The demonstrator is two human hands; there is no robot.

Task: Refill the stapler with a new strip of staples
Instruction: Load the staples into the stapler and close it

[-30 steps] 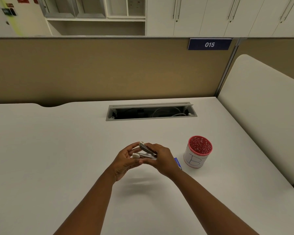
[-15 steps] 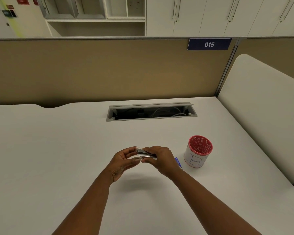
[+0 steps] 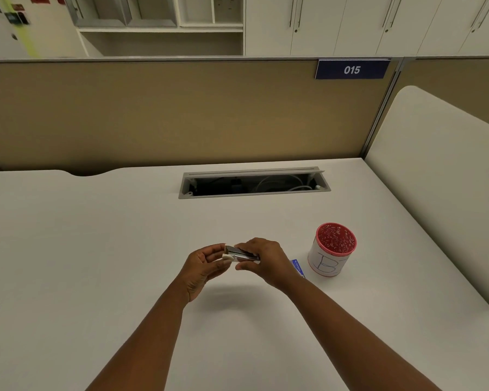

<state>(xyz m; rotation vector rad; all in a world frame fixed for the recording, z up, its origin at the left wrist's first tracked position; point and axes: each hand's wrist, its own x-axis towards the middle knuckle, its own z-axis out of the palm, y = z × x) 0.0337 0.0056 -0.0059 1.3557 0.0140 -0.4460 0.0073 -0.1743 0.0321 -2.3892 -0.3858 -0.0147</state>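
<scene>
Now closed flat where it gaped before, the small silver metal stapler (image 3: 242, 254) lies between both hands: left hand (image 3: 202, 268) fingers pinch its rounded white end, right hand (image 3: 264, 259) fingers and thumb clamp its body above the smooth white desk (image 3: 96, 263).

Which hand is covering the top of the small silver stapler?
The right hand: its fingers curl over the small silver stapler from above, while the left hand only holds its white-tipped end.
</scene>
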